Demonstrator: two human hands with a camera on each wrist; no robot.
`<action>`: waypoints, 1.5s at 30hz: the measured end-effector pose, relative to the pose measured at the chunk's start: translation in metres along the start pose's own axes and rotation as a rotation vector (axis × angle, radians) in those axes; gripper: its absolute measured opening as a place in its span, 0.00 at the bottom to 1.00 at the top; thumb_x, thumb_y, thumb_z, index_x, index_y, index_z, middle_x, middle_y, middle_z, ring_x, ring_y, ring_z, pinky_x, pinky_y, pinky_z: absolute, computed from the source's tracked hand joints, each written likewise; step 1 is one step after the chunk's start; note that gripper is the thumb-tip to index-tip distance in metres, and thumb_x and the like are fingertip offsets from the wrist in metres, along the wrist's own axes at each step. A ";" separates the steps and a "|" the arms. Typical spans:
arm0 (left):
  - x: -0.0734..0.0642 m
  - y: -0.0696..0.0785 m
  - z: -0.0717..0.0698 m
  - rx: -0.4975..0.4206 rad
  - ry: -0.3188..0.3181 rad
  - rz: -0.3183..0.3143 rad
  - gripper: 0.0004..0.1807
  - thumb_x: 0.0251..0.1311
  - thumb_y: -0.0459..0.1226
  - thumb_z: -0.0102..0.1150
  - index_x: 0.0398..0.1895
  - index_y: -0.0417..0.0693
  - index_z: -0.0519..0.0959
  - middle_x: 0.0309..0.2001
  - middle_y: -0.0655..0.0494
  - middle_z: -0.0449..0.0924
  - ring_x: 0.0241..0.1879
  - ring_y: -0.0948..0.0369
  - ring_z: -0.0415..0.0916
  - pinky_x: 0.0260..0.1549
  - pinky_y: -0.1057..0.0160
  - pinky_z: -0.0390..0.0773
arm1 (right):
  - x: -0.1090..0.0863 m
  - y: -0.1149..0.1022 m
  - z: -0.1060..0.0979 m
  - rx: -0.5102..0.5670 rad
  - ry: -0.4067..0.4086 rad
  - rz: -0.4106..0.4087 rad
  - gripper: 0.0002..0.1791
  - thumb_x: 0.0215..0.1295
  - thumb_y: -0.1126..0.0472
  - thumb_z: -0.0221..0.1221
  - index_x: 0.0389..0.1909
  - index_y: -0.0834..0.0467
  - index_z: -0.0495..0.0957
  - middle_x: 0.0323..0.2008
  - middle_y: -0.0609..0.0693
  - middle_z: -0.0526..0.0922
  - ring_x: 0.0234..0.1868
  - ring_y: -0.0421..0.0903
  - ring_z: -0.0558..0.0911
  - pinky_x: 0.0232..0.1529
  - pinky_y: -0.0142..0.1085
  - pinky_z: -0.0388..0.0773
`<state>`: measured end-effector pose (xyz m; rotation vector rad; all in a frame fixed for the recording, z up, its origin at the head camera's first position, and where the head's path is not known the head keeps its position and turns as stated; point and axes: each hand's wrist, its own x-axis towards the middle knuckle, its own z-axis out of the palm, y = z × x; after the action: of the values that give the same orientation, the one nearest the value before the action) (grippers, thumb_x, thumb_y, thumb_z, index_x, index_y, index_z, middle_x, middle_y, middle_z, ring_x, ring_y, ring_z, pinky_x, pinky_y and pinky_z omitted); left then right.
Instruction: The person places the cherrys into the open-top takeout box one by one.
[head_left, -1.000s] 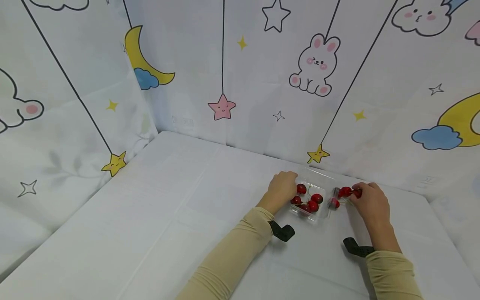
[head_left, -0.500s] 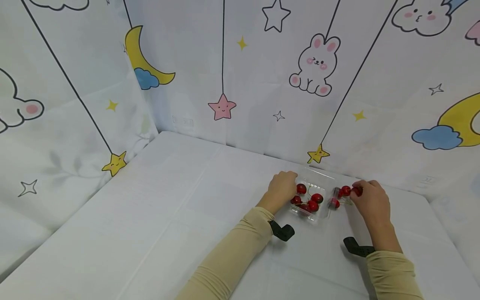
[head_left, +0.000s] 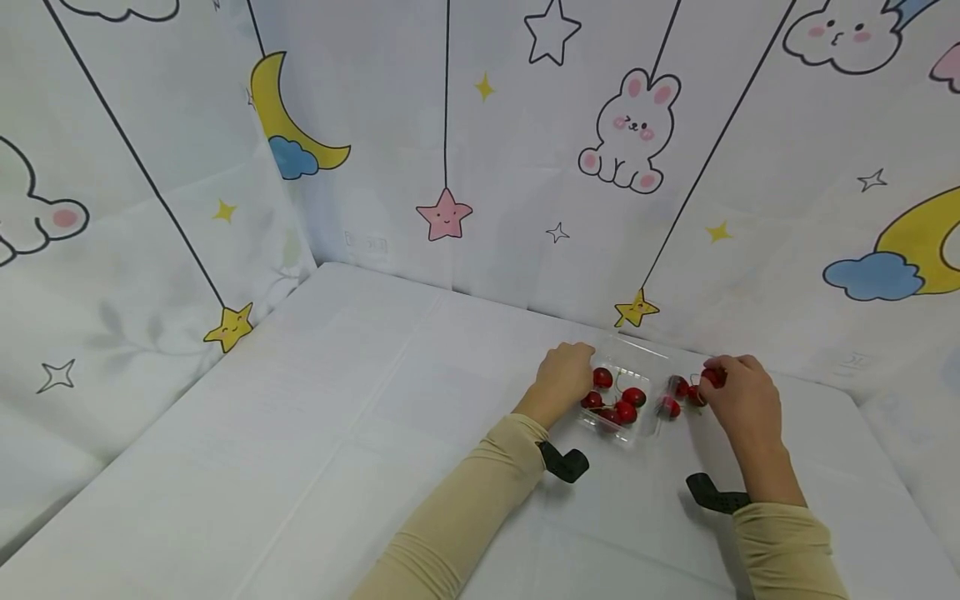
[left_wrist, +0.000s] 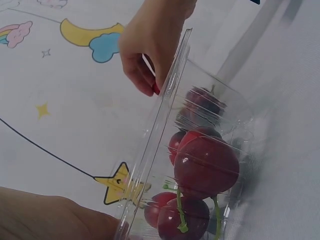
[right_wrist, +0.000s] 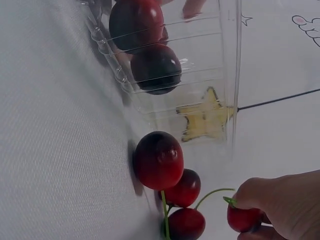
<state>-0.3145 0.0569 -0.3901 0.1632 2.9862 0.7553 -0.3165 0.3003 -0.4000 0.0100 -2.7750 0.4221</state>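
Note:
A clear plastic box [head_left: 617,432] stands at the table's back right with several red cherries [head_left: 633,397] in it. My left hand [head_left: 564,380] holds the box at its left side; the left wrist view shows part of that hand [left_wrist: 70,215] against the rim. Right of the box, my right hand [head_left: 744,402] pinches a dark red cherry [right_wrist: 243,218] between thumb and fingers, off the table. Three more cherries, among them a large one [right_wrist: 159,160], lie on the cloth between the box and this hand. Green stems show on some of them.
White cloth covers the table [head_left: 360,433]. Close behind the box rises a white curtain [head_left: 510,250] printed with stars, moons and rabbits. A black wrist mount [head_left: 564,463] sits on the left wrist, another mount [head_left: 716,495] on the right.
My right hand has raised its cherry slightly and a loose cherry below it has shifted right, away from the box. The left hand and the box have stayed in place.

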 end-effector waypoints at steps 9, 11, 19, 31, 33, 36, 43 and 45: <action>-0.001 -0.001 0.000 -0.003 0.001 0.009 0.20 0.66 0.37 0.51 0.61 0.57 0.75 0.55 0.60 0.80 0.35 0.64 0.78 0.23 0.72 0.73 | -0.001 -0.009 -0.003 0.022 0.056 -0.010 0.16 0.58 0.65 0.60 0.46 0.68 0.77 0.47 0.68 0.72 0.45 0.65 0.73 0.44 0.57 0.75; 0.000 -0.001 0.001 -0.006 0.008 0.013 0.20 0.66 0.37 0.51 0.60 0.57 0.75 0.55 0.60 0.80 0.34 0.64 0.77 0.21 0.72 0.71 | -0.002 -0.013 -0.005 0.030 0.076 -0.016 0.16 0.59 0.65 0.60 0.46 0.68 0.77 0.46 0.68 0.72 0.45 0.64 0.73 0.44 0.57 0.75; 0.000 -0.001 0.002 -0.011 0.032 0.025 0.19 0.65 0.36 0.52 0.59 0.56 0.76 0.53 0.59 0.81 0.31 0.64 0.76 0.19 0.71 0.70 | -0.004 -0.029 -0.011 0.068 0.158 -0.052 0.16 0.59 0.66 0.61 0.46 0.69 0.77 0.45 0.67 0.73 0.45 0.61 0.73 0.44 0.55 0.77; 0.003 -0.002 0.004 0.006 0.037 0.032 0.19 0.65 0.37 0.53 0.59 0.57 0.76 0.53 0.60 0.81 0.38 0.63 0.80 0.25 0.70 0.74 | -0.008 -0.046 -0.018 0.112 0.169 -0.067 0.16 0.59 0.66 0.61 0.47 0.67 0.77 0.46 0.66 0.73 0.46 0.62 0.75 0.43 0.55 0.78; 0.003 -0.002 0.004 0.005 0.037 0.031 0.20 0.64 0.37 0.53 0.59 0.57 0.77 0.53 0.60 0.81 0.38 0.63 0.80 0.25 0.70 0.74 | -0.009 -0.048 -0.018 0.117 0.156 -0.066 0.16 0.60 0.65 0.61 0.48 0.67 0.77 0.47 0.66 0.73 0.46 0.62 0.75 0.43 0.56 0.78; 0.003 -0.002 0.004 0.003 0.032 0.030 0.20 0.64 0.36 0.53 0.59 0.57 0.76 0.53 0.60 0.81 0.37 0.63 0.80 0.24 0.70 0.73 | -0.010 -0.051 -0.018 0.130 0.135 -0.070 0.16 0.60 0.65 0.61 0.49 0.67 0.77 0.47 0.66 0.72 0.46 0.62 0.75 0.43 0.56 0.78; 0.004 -0.002 0.004 0.008 0.032 0.025 0.20 0.65 0.37 0.52 0.59 0.58 0.76 0.54 0.60 0.81 0.37 0.64 0.80 0.25 0.71 0.74 | -0.010 -0.055 -0.015 0.135 0.102 -0.089 0.16 0.61 0.64 0.61 0.49 0.65 0.77 0.48 0.65 0.72 0.45 0.62 0.76 0.43 0.55 0.78; 0.004 -0.002 0.004 0.009 0.033 0.024 0.20 0.65 0.37 0.53 0.59 0.58 0.76 0.54 0.60 0.81 0.37 0.64 0.80 0.25 0.70 0.75 | -0.010 -0.056 -0.013 0.130 0.095 -0.098 0.16 0.61 0.64 0.61 0.49 0.65 0.77 0.48 0.65 0.72 0.46 0.62 0.76 0.42 0.54 0.78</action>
<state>-0.3180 0.0572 -0.3946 0.1891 3.0243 0.7551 -0.3000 0.2504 -0.3759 0.1517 -2.6369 0.5616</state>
